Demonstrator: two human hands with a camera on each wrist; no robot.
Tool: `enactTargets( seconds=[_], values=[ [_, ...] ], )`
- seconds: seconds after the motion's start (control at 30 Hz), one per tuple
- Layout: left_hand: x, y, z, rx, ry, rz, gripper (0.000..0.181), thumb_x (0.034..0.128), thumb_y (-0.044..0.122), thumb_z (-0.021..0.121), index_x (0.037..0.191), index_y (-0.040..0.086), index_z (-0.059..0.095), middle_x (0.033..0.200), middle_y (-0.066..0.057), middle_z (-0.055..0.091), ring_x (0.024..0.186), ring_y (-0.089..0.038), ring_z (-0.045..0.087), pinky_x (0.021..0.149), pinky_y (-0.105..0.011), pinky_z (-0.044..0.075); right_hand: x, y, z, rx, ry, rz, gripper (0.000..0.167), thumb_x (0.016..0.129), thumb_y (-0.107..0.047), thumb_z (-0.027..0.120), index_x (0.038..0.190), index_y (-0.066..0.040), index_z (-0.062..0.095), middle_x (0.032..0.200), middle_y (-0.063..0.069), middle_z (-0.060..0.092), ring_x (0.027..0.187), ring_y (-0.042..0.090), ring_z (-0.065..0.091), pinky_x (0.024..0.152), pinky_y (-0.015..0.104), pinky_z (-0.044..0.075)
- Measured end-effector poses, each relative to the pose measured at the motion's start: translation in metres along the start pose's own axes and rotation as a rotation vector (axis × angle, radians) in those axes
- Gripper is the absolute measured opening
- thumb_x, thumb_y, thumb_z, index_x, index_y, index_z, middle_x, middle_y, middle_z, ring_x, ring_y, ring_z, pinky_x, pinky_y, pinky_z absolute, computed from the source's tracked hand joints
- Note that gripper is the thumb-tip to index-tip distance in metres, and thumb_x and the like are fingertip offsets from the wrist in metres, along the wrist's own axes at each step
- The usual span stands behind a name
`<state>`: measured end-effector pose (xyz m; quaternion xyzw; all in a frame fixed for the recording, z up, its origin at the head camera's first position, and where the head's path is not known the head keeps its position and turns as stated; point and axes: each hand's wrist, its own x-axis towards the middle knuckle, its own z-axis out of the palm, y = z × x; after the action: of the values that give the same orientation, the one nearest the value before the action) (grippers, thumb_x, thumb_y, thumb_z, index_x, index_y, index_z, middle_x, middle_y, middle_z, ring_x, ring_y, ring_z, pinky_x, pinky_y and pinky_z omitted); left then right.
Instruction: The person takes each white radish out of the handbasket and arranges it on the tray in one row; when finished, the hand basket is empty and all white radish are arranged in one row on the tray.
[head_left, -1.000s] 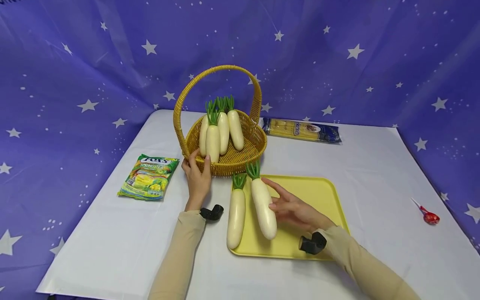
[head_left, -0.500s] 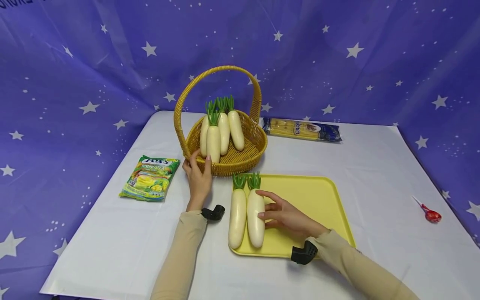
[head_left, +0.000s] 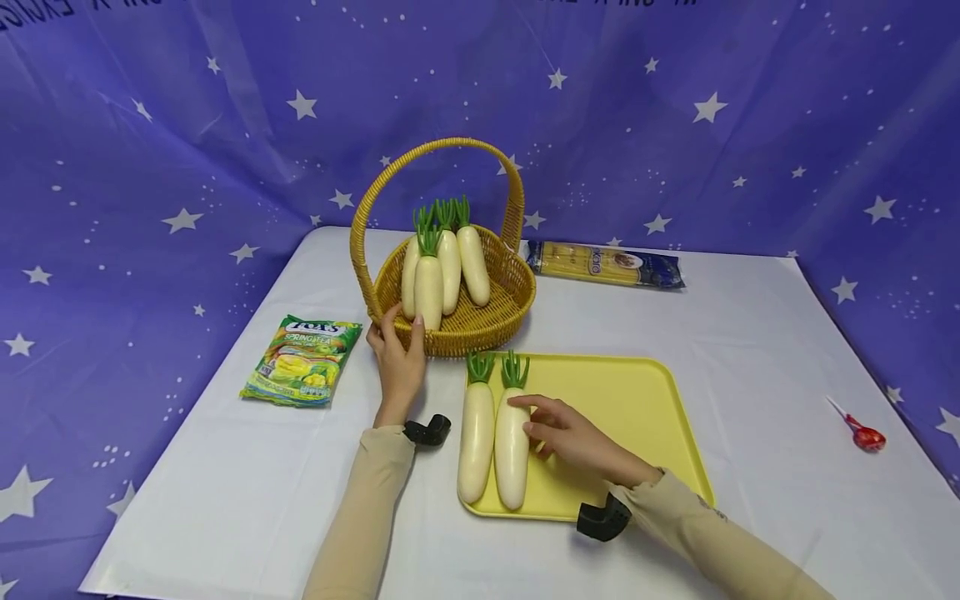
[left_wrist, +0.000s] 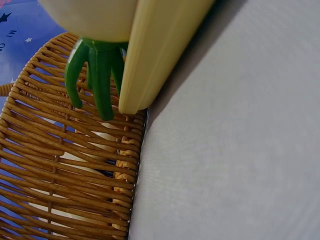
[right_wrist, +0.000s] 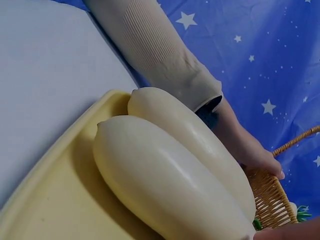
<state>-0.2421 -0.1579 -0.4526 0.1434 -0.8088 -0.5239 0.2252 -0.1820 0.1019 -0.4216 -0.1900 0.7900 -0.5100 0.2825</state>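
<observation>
Two white radishes with green tops lie side by side on the left part of a yellow tray (head_left: 600,433). The fingertips of my right hand (head_left: 581,437) rest lightly on the upper side of the right radish (head_left: 512,467); the left radish (head_left: 475,450) is beside it. My left hand (head_left: 400,367) holds the front-left rim of a wicker basket (head_left: 480,340), in which several radishes (head_left: 428,292) stand leaning. The right wrist view shows both tray radishes (right_wrist: 150,175) close up and the left hand (right_wrist: 250,150) at the basket.
A green candy bag (head_left: 303,362) lies left of the basket. Behind the tray is a pasta packet (head_left: 600,263), and a red lollipop (head_left: 866,437) lies at the far right. The tray's edge (left_wrist: 160,60) stands close to the basket in the left wrist view.
The right radish has come down and left onto the tray beside the other one. My right hand moved with it, and its fingers have since loosened. My left hand has stayed at the basket.
</observation>
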Motion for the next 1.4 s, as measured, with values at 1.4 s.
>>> enactTargets(
  seconds=[1.4],
  values=[
    [-0.001,0.002,0.002,-0.004,0.013,0.007,0.053,0.0899,0.053,0.041,0.133,0.022,0.037,0.142,-0.022,0.013,0.128,-0.042,0.027,0.101,-0.056,0.026,0.156,-0.061,-0.074,0.198,0.544,-0.239,0.036,0.093,-0.018,0.050,0.127,-0.005,0.046,0.112,0.015,0.052,0.097,0.027,0.056,0.083,0.040,0.048]
  ],
)
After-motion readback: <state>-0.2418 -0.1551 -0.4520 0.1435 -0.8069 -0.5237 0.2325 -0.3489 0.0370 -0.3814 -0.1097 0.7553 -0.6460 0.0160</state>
